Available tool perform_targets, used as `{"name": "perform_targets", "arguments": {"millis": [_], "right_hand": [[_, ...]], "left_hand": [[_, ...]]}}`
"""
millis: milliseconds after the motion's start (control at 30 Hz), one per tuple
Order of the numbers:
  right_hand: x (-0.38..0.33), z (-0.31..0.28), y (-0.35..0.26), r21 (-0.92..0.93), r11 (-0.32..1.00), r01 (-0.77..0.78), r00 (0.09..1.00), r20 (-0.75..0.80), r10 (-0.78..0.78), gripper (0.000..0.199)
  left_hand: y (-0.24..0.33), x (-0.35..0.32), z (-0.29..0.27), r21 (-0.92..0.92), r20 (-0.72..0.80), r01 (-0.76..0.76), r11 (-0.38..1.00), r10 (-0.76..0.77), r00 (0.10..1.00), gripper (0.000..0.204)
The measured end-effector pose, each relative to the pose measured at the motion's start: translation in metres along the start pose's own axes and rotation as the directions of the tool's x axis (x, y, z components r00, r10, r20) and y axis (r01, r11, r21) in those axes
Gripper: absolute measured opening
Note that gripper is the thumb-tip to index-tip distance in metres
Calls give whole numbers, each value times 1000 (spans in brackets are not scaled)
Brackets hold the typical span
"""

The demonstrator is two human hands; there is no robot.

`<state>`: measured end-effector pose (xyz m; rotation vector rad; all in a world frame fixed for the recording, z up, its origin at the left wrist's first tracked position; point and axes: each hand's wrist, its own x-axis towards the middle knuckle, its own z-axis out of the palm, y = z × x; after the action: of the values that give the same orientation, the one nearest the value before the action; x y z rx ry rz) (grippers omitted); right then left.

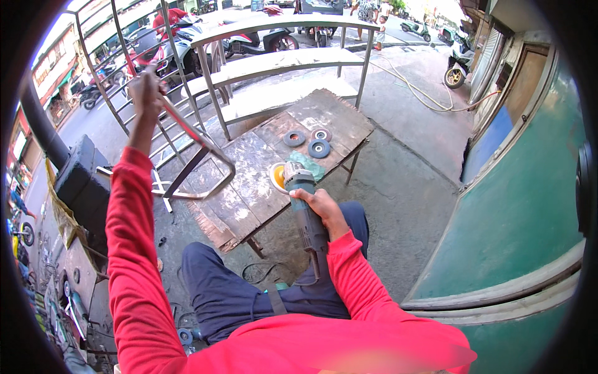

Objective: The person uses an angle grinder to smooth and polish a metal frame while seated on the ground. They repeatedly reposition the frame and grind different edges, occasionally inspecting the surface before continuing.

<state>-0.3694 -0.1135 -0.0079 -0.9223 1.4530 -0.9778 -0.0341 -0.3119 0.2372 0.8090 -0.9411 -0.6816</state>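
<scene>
My right hand (324, 210) grips the body of a grey-green angle grinder (303, 201) fitted with a yellow disc (277, 177), which rests near the front edge of a worn wooden table (246, 193). My left hand (147, 92) is raised and closed around a bar of a bent metal tube frame (198, 148) that stands on the table's left side. Three round grinding discs (309, 141) lie on the table beyond the grinder.
A metal rack with shelves (280, 62) stands behind the table. A green curved panel (523, 206) fills the right side. A yellow hose (423, 93) crosses the concrete floor. Parked motorbikes (458, 65) and people are farther off. A black box (81, 187) and scrap lie at left.
</scene>
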Motion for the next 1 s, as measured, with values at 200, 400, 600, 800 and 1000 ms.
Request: {"name": "perform_targets", "arguments": {"millis": [200,400,600,800,1000], "right_hand": [[-7,1,-2,122,992,-43,998,43,38,51],[-4,-1,-1,210,977,-25,997,77,9,49],[-5,0,2,230,973,29,994,99,-52,50],[-5,6,0,260,965,40,991,115,-72,50],[-3,25,-2,282,953,109,984,105,-144,46]], "left_hand": [[-124,-124,-24,-77,-77,-114,990,108,991,32],[-180,-248,-82,71,-300,16,997,6,954,36],[-200,-317,-133,-12,-219,602,798,-590,777,43],[-199,-363,-166,210,42,943,260,-966,257,84],[-139,-412,-105,3,527,970,245,-824,206,71]]}}
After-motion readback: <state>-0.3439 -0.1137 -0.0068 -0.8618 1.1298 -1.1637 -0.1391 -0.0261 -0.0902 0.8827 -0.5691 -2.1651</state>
